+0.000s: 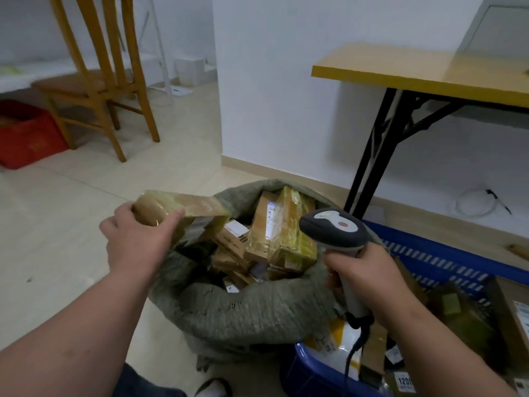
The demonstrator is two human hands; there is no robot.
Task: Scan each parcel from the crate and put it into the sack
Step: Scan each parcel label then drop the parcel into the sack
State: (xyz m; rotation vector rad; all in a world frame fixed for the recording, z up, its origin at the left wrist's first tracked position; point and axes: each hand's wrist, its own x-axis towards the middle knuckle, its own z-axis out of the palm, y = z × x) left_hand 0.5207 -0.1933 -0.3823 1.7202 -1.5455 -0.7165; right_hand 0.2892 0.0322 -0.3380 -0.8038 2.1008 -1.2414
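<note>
Landmark: the sack (252, 313), grey-green woven, mouth open and rolled down, standing on the floor in the middle of the view.
L hand (137, 239): at the upper left of the sack, fingers and thumb curled round one end of a parcel (183, 212); firm grip.
Parcel in L hand: brown carton w/ shiny tape, tilted, its far end reaching over the sack's left rim, above the opening, not yet inside.
Inside sack: many cartons (274, 233), brown and yellow-taped, some w/ white labels, piled up to near the rim.
R hand (369, 276): just at the right of the sack, fingers wrapped round the handle of the scanner (335, 229); clamped on it.
Scanner: grey head w/ a red dot on top, head over the sack's right rim; dark cable hangs down from the handle.
Crate (435, 256): blue plastic, touching the sack's right side; more parcels lie in it, behind and below the R hand.
Table (400, 73): yellow top, black legs, behind the sack at the right, near the white wall.
Chair (97, 81): wooden, well apart behind the sack at the left; a red box (25, 136) beside it.
</note>
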